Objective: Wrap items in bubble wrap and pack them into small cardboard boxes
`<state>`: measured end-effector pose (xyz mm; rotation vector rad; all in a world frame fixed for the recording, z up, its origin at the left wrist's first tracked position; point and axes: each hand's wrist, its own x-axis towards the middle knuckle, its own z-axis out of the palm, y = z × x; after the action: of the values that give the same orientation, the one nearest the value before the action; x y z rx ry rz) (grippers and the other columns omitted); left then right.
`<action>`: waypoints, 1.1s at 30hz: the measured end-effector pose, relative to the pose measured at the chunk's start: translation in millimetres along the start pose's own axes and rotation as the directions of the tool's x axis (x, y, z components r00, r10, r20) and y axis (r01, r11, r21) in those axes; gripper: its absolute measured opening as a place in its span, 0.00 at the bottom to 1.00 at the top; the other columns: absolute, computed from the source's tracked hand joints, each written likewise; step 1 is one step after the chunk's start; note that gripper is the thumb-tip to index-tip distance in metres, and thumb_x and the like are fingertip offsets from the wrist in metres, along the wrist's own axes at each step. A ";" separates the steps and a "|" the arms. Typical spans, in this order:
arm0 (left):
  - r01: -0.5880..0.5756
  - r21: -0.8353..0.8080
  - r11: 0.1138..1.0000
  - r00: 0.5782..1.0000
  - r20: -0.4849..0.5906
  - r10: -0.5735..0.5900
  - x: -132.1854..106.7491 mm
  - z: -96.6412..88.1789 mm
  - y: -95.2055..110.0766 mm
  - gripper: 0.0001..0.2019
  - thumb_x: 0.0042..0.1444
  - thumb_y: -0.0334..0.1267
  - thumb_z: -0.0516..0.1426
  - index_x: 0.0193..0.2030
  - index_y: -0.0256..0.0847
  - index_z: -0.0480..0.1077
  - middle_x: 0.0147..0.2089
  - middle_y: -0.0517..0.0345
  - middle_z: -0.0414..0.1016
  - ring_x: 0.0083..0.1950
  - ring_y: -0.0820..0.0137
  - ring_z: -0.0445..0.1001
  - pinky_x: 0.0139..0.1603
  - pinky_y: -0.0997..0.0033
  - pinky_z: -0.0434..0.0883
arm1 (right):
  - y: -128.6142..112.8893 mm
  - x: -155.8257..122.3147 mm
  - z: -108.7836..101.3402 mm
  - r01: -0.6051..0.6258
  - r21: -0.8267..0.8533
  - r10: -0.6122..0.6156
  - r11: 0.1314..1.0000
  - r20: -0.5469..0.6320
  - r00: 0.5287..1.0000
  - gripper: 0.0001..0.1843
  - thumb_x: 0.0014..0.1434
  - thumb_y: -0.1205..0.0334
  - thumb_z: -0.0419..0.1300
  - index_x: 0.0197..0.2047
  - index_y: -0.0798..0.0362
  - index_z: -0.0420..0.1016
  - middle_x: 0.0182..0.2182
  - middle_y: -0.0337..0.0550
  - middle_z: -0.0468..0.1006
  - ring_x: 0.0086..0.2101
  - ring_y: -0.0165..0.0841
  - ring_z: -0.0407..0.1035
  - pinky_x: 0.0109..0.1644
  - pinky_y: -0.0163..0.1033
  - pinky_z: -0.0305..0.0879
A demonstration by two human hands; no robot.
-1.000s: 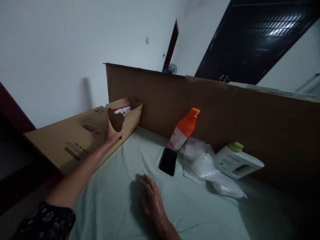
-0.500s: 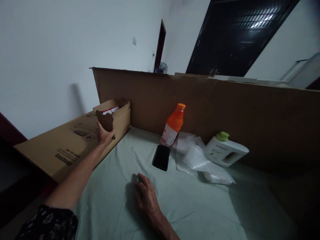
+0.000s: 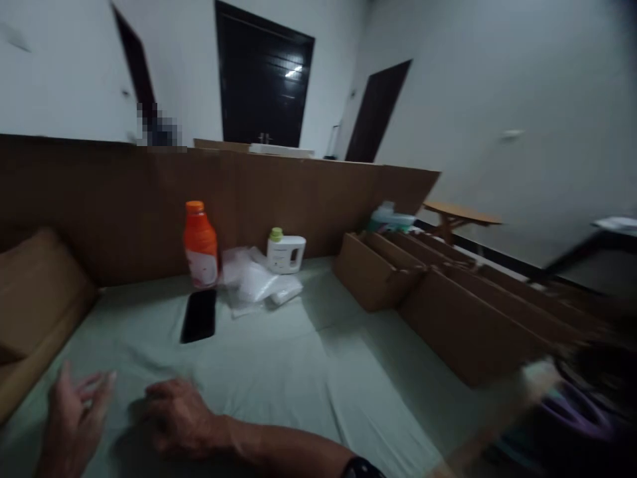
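Observation:
My left hand [image 3: 74, 418] is at the lower left above the green cloth [image 3: 279, 358], thumb and fingers apart, holding nothing. Beside it, my right hand [image 3: 179, 418] hovers low over the cloth with its back up. Its fingers bend downward, blurred and partly hidden, so their grip is unclear. Just beyond the hands lies a black phone [image 3: 199, 316]. Behind the phone stands an orange bottle [image 3: 201, 242] with a pale label. To its right are crumpled bubble wrap [image 3: 256, 282] and a white jug [image 3: 286, 255] with a green cap.
A tall cardboard panel [image 3: 298, 192] borders the far side. Cardboard [image 3: 37, 292] rises at the left edge. Open cardboard boxes [image 3: 478, 325] line the right side, a bluish clear container [image 3: 391, 216] in one. A purple-handled item [image 3: 577, 411] sits at lower right.
The view has swung right, bringing the row of boxes into sight. My left hand has let go of the small open carton and come back near my right hand.

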<state>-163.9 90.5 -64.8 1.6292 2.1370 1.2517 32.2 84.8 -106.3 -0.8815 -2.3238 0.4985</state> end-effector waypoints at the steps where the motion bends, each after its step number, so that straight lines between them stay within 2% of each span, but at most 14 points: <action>1: -0.003 -0.058 0.998 0.999 0.051 0.006 -18.8 16.0 -5.2 0.43 0.53 0.64 0.49 0.75 0.64 0.40 0.60 0.62 0.78 0.49 0.45 0.81 0.43 0.43 0.79 | 3.9 -2.3 -11.9 0.006 -0.047 -0.006 0.999 -0.002 1.000 0.16 0.52 0.50 0.70 0.44 0.40 0.77 0.62 0.25 0.73 0.55 0.30 0.73 0.62 0.34 0.65; 2: -0.037 -0.081 0.996 0.994 0.102 0.045 -36.4 30.4 -9.5 0.42 0.50 0.64 0.51 0.73 0.68 0.48 0.58 0.64 0.79 0.51 0.45 0.80 0.44 0.44 0.79 | 6.9 -6.4 -30.5 0.001 -0.111 -0.002 0.994 -0.007 1.000 0.19 0.51 0.50 0.71 0.46 0.41 0.77 0.62 0.28 0.73 0.56 0.31 0.72 0.62 0.34 0.65; 4: -0.147 -0.108 0.983 0.966 0.200 0.166 -66.0 51.1 -14.4 0.38 0.50 0.59 0.54 0.70 0.63 0.59 0.57 0.60 0.79 0.57 0.45 0.77 0.54 0.43 0.77 | 11.7 -19.3 -87.2 -0.036 -0.267 0.034 0.963 -0.012 0.999 0.20 0.52 0.53 0.72 0.48 0.44 0.78 0.62 0.35 0.73 0.57 0.32 0.71 0.62 0.35 0.65; 6: -0.220 -0.101 0.970 0.937 0.253 0.239 -85.9 59.4 -14.7 0.34 0.52 0.56 0.55 0.67 0.56 0.63 0.59 0.53 0.78 0.60 0.44 0.75 0.59 0.39 0.74 | 20.1 -36.0 -163.7 -0.266 -0.479 0.236 0.837 -0.123 0.964 0.14 0.53 0.57 0.71 0.44 0.43 0.80 0.59 0.33 0.76 0.56 0.30 0.71 0.60 0.33 0.65; 8: -0.237 -0.062 0.970 0.932 0.268 0.245 -97.6 58.0 -11.7 0.32 0.54 0.57 0.54 0.65 0.51 0.65 0.60 0.47 0.77 0.61 0.44 0.75 0.59 0.37 0.74 | 35.3 -54.2 -247.0 -0.428 -0.530 0.340 0.732 -0.260 0.904 0.19 0.52 0.64 0.70 0.49 0.48 0.80 0.61 0.44 0.74 0.58 0.38 0.69 0.62 0.40 0.64; 12: -0.256 0.014 0.967 0.926 0.290 0.241 -108.4 47.6 0.6 0.31 0.59 0.58 0.50 0.65 0.44 0.63 0.62 0.43 0.74 0.64 0.46 0.72 0.62 0.39 0.71 | 73.8 -91.6 -385.8 -0.704 -0.524 0.448 0.479 -0.544 0.710 0.29 0.60 0.69 0.59 0.64 0.62 0.66 0.66 0.66 0.63 0.66 0.52 0.55 0.65 0.57 0.53; 14: -0.255 0.028 0.967 0.930 0.281 0.237 -110.8 45.5 7.5 0.31 0.60 0.57 0.50 0.65 0.43 0.63 0.63 0.44 0.73 0.65 0.48 0.71 0.64 0.41 0.70 | 89.4 -108.4 -428.9 -0.799 -0.489 0.504 0.351 -0.620 0.601 0.27 0.61 0.67 0.58 0.62 0.68 0.66 0.61 0.75 0.68 0.61 0.59 0.60 0.61 0.62 0.53; 15: -0.251 0.033 0.967 0.935 0.267 0.234 -111.5 45.2 10.4 0.31 0.59 0.57 0.50 0.65 0.44 0.63 0.63 0.44 0.74 0.65 0.48 0.71 0.64 0.42 0.70 | 95.5 -115.7 -443.4 -0.820 -0.481 0.544 0.311 -0.617 0.568 0.23 0.60 0.68 0.58 0.58 0.67 0.71 0.55 0.73 0.74 0.57 0.58 0.65 0.58 0.59 0.56; 17: -0.249 0.039 0.968 0.947 0.218 0.235 -112.0 45.5 14.9 0.30 0.59 0.57 0.51 0.64 0.44 0.64 0.62 0.44 0.74 0.64 0.48 0.72 0.63 0.42 0.71 | 102.9 -128.3 -459.9 -0.832 -0.483 0.611 0.273 -0.581 0.537 0.15 0.59 0.68 0.58 0.49 0.63 0.77 0.43 0.65 0.81 0.48 0.53 0.72 0.51 0.52 0.61; 20: -0.268 0.045 0.962 0.955 0.146 0.259 -112.6 44.8 21.8 0.30 0.58 0.56 0.52 0.64 0.45 0.64 0.62 0.44 0.73 0.65 0.48 0.71 0.64 0.43 0.70 | 99.7 -145.2 -459.9 -0.799 -0.517 0.641 0.307 -0.509 0.575 0.12 0.60 0.67 0.57 0.44 0.58 0.80 0.37 0.57 0.83 0.40 0.47 0.75 0.44 0.45 0.61; 24: -0.343 0.036 0.939 0.934 0.125 0.336 -119.9 39.8 45.8 0.32 0.59 0.54 0.53 0.66 0.41 0.61 0.64 0.40 0.70 0.66 0.48 0.69 0.64 0.43 0.71 | 69.0 -179.7 -435.5 -0.694 -0.583 0.601 0.422 -0.393 0.696 0.11 0.60 0.63 0.56 0.40 0.53 0.81 0.36 0.50 0.83 0.39 0.42 0.74 0.47 0.43 0.62; 29: -0.442 -0.096 0.892 0.874 0.176 0.452 -146.9 35.5 104.6 0.34 0.59 0.50 0.57 0.71 0.46 0.55 0.69 0.44 0.65 0.70 0.51 0.65 0.67 0.46 0.68 | 4.6 -242.7 -409.6 -0.455 -0.413 0.401 0.789 -0.217 0.890 0.15 0.62 0.51 0.56 0.42 0.45 0.83 0.39 0.48 0.84 0.42 0.43 0.75 0.48 0.48 0.69; 31: -0.416 -0.200 0.887 0.850 0.263 0.458 -159.6 39.1 126.9 0.38 0.58 0.47 0.59 0.73 0.48 0.51 0.73 0.45 0.59 0.72 0.51 0.62 0.68 0.46 0.67 | -19.3 -263.0 -406.3 -0.427 -0.270 0.353 0.863 -0.283 0.892 0.16 0.61 0.46 0.58 0.44 0.42 0.83 0.45 0.48 0.83 0.48 0.46 0.75 0.53 0.52 0.69; 33: -0.334 -0.310 0.890 0.822 0.366 0.436 -169.1 46.3 144.8 0.43 0.56 0.46 0.62 0.75 0.49 0.46 0.75 0.44 0.54 0.73 0.49 0.60 0.69 0.43 0.65 | -32.7 -277.1 -402.7 -0.499 -0.108 0.400 0.860 -0.465 0.790 0.16 0.61 0.45 0.60 0.46 0.40 0.81 0.53 0.47 0.79 0.56 0.47 0.71 0.60 0.55 0.66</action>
<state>31.5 -24.7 -48.9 2.0642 1.3847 1.0543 444.1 -78.0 103.0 -1.5145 -1.7750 0.1937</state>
